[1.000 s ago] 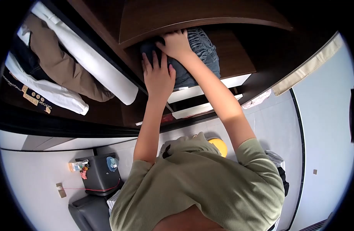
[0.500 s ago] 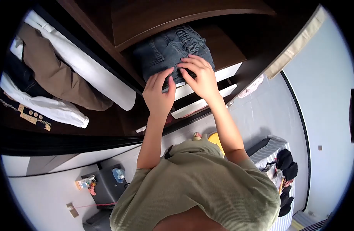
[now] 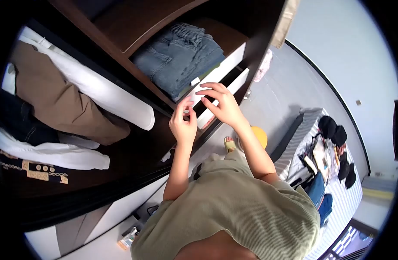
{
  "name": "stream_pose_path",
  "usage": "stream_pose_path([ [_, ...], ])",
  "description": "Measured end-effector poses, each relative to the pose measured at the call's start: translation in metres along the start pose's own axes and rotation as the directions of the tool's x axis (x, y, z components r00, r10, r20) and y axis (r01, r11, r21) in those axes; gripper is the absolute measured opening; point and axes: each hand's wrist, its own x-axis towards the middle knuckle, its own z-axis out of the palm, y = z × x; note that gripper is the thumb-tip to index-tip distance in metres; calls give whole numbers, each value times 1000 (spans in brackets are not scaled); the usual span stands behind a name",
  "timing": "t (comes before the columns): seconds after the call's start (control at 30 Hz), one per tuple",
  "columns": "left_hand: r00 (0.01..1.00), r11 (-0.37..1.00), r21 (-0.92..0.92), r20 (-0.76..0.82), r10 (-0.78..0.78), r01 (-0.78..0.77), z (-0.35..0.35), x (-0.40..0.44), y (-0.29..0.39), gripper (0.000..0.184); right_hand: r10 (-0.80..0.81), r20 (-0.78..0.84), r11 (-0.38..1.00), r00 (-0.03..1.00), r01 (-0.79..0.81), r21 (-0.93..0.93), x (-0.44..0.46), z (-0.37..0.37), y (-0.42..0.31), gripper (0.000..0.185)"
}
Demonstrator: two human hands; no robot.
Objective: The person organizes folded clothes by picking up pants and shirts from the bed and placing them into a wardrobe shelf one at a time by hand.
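Folded blue jeans (image 3: 177, 58) lie on a dark brown shelf (image 3: 225, 37) inside the wardrobe. My left hand (image 3: 183, 123) is in front of the shelf's edge, its fingers bent and apart, holding nothing. To its right, my right hand (image 3: 222, 104) hovers before the white drawer fronts (image 3: 227, 67), fingers spread and empty. Neither hand touches the jeans. Part of something green shows beneath the jeans at their front edge.
White and brown garments (image 3: 60, 95) hang at the left. A striped bed (image 3: 339, 208) at the right bears clothes and several black items. A yellow round object (image 3: 259, 136) is on the floor near my foot. A beige cloth (image 3: 285, 21) hangs at the upper right.
Both hands have drawn back from the jeans toward my body. The view has turned to the right, showing more of the bed and the clothes on it.
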Motion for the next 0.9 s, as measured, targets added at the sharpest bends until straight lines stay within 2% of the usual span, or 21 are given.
stream_pose_path([
  [0.17, 977, 988, -116, 202, -73, 98, 5, -24, -5, 29, 127, -62, 990, 990, -130, -50, -49, -8, -12, 19],
  [0.37, 927, 972, -203, 374, -32, 115, 26, -47, 13, 30, 263, -191, 945, 946, -293, -148, -106, -36, -30, 23],
  [0.5, 911, 955, -293, 404, 82, 43, 45, -63, 31, 29, 308, -281, 901, 909, -373, -222, -139, -58, -45, 23],
  [0.67, 832, 954, -296, 516, 204, -50, 59, -78, 56, 25, 371, -386, 840, 845, -482, -248, -182, -73, -56, 24],
  [0.77, 773, 925, -378, 600, 207, 46, 74, -95, 78, 23, 358, -417, 790, 835, -509, -341, -216, -85, -70, 26],
  [0.8, 798, 886, -462, 550, 247, 45, 85, -104, 77, 25, 361, -419, 776, 833, -518, -360, -225, -90, -76, 27],
  [0.9, 741, 874, -487, 588, 323, 5, 90, -129, 101, 26, 384, -489, 720, 783, -586, -371, -259, -100, -96, 28],
])
